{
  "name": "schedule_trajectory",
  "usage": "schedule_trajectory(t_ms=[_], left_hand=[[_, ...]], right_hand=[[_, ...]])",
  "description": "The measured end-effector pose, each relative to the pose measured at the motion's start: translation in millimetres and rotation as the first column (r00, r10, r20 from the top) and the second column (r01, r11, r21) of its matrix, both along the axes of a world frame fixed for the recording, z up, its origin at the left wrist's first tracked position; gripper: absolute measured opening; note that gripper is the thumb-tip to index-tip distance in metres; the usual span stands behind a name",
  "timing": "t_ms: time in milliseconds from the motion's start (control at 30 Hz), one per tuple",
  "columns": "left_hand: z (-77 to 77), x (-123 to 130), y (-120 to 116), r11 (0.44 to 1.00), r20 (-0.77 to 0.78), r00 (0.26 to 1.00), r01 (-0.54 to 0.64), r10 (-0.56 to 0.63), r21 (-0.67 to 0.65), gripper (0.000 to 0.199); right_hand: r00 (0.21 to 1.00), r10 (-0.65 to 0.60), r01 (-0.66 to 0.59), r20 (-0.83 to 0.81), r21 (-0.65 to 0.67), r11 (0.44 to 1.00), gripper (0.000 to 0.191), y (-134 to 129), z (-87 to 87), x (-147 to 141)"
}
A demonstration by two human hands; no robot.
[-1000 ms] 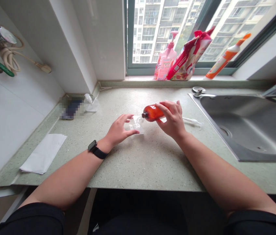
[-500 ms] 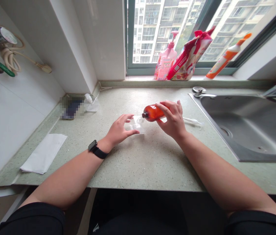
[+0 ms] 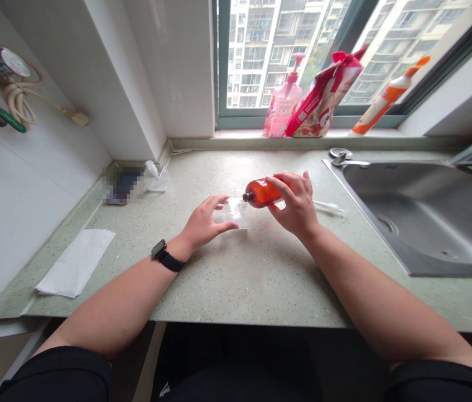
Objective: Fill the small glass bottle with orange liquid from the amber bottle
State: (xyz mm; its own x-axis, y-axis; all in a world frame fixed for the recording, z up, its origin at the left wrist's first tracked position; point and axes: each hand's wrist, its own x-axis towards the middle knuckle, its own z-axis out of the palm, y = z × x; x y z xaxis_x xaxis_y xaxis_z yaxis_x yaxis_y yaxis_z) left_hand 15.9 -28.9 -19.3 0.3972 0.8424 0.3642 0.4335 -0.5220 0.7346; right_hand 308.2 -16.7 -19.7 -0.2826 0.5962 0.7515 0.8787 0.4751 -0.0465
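Okay, my right hand [image 3: 297, 205] grips the amber bottle [image 3: 261, 193], its mouth tipped at the clear square container [image 3: 237, 211] on the counter [image 3: 236, 285]; my left hand [image 3: 201, 223] curls thumb and fingers around that. I'd tilt slowly, neck low, avoiding splashes.

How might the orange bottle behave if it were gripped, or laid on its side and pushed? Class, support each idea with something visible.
The bottle would probably roll when pushed, since its body looks round. It may feel slippery to the right hand, as its surface looks smooth and shiny.
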Motion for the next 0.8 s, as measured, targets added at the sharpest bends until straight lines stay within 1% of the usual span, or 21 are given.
schedule_trajectory(t_ms=[233,400,567,800], left_hand=[[1.0,0.4,-0.6,1.0,0.004,1.0,-0.003,0.003,-0.01,0.072],[0.7,1.1,-0.5,1.0,0.001,1.0,-0.003,0.003,-0.014,0.073],[0.0,1.1,-0.3,1.0,0.002,1.0,-0.005,0.005,-0.004,0.072],[1.7,1.2,-1.2,0.999,-0.002,1.0,-0.004,0.004,-0.034,0.073]], right_hand=[[1.0,-0.002,0.002,0.005,-0.004,1.0,0.085,0.1,-0.5,1.1],[1.0,0.0,0.0,0.003,0.019,1.0,0.082,0.0,-0.4,0.5],[1.0,-0.004,0.004,0.008,0.01,1.0,0.084,-0.2,0.0,0.3],[1.0,-0.003,0.003,0.008,0.017,1.0,0.08,-0.3,0.5,0.4]])
